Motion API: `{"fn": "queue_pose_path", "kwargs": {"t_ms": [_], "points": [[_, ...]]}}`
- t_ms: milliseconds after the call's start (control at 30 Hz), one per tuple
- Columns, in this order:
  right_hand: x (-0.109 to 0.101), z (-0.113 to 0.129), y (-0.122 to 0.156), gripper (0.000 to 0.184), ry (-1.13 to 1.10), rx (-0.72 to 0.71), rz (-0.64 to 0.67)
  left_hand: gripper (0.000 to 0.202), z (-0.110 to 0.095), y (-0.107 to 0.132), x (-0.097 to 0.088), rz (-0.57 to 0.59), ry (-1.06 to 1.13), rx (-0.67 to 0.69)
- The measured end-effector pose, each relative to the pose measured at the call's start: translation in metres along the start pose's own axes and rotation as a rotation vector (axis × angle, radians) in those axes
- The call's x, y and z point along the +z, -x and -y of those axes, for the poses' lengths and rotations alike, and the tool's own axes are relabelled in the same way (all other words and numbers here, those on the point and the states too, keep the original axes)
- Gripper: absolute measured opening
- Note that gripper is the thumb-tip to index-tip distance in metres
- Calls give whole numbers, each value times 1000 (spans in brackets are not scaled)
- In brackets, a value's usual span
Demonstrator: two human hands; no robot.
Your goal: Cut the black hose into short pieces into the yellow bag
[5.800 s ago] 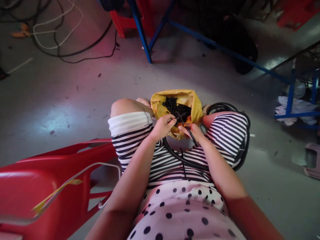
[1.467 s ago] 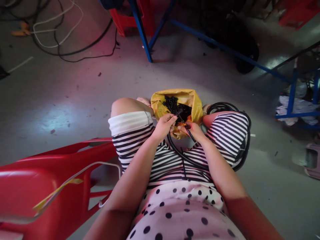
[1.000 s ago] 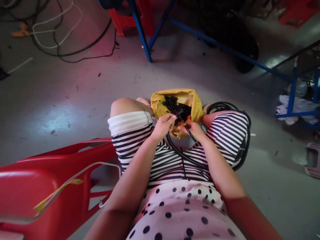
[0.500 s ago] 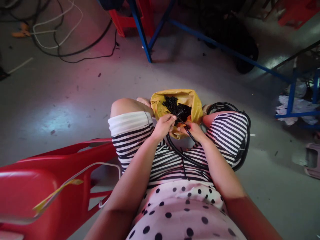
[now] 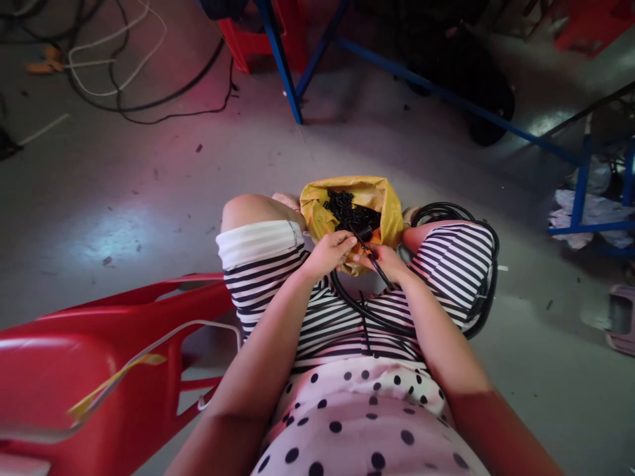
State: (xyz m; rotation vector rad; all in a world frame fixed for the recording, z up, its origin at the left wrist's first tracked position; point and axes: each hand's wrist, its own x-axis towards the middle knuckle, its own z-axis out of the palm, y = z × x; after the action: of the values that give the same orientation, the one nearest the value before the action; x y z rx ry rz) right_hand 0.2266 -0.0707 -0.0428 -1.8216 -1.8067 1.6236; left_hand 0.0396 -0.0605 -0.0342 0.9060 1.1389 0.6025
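No readable text, brand, number or sign anywhere in view. Yellow bag: no legible lettering on visible outside. Crumpled pale plastic at far right: any print too small and dim to read. Yellow strip at lower left: likewise nothing legible.

A ribbed black tube bends in a loose curve, its raised end over the mouth of a yellow bag. The bag gapes upward, its rim crumpled, with a heap of short black pieces inside. A slim dark tool with an orange part slants across the bag's near edge, close to the tube's end.
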Motion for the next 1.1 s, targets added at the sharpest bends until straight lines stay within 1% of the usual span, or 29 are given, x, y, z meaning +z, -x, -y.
{"fn": "queue_pose_path", "kwargs": {"t_ms": [133, 333, 567, 633, 833, 1100], "points": [[2, -1, 0, 44, 67, 2, -45, 21, 0, -1, -1, 4, -9, 20], [4, -5, -1, 48, 76, -33, -97, 20, 0, -1, -3, 2, -7, 27], [5, -13, -4, 52, 132, 1, -167, 20, 0, -1, -4, -16, -40, 35], [5, -14, -4, 52, 138, 12, -162, 20, 0, -1, -4, -21, -71, 23], [5, -10, -3, 45, 138, -34, -101, 23, -4, 1, -2, 41, -212, -26], [5, -9, -2, 50, 140, -26, -111, 24, -5, 1, -2, 25, -218, -40]]}}
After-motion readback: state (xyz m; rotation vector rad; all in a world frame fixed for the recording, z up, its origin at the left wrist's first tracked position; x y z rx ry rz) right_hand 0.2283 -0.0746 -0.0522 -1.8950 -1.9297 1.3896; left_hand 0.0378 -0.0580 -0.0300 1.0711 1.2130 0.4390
